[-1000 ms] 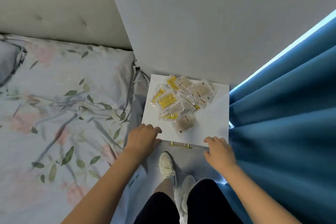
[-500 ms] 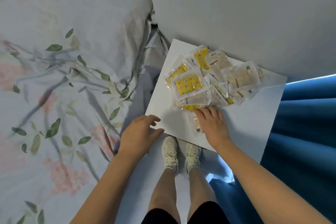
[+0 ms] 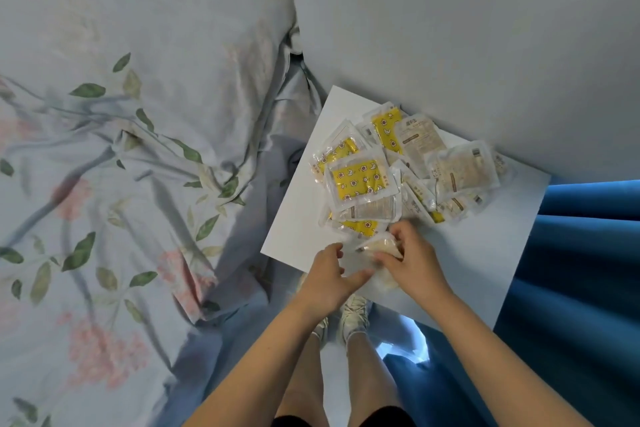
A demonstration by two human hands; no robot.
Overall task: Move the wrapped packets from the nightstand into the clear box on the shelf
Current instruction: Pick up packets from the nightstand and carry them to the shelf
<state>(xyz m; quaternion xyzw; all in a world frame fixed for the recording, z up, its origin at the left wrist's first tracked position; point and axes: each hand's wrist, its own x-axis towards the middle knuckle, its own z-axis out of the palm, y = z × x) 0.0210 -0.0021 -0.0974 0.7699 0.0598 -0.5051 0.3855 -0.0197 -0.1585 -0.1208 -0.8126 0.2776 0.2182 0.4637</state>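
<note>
A pile of several wrapped packets (image 3: pixel 398 170), some yellow-printed and some clear with pale contents, lies on the white nightstand top (image 3: pixel 485 246) against the wall. My right hand (image 3: pixel 412 260) grips one pale clear packet (image 3: pixel 379 246) at the near edge of the pile, lifted slightly off the top. My left hand (image 3: pixel 329 277) is beside it with thumb and fingers spread, touching the packet's near edge. The clear box and the shelf are not in view.
A bed with floral bedding (image 3: pixel 121 166) fills the left side. A pale wall (image 3: pixel 467 28) rises behind the nightstand. A blue curtain (image 3: pixel 581 270) hangs on the right. My legs and white shoes (image 3: pixel 353 315) are below the nightstand's front edge.
My right hand has closed round a pale packet at the pile's near edge and raised it. My left hand has moved right, up to that packet.
</note>
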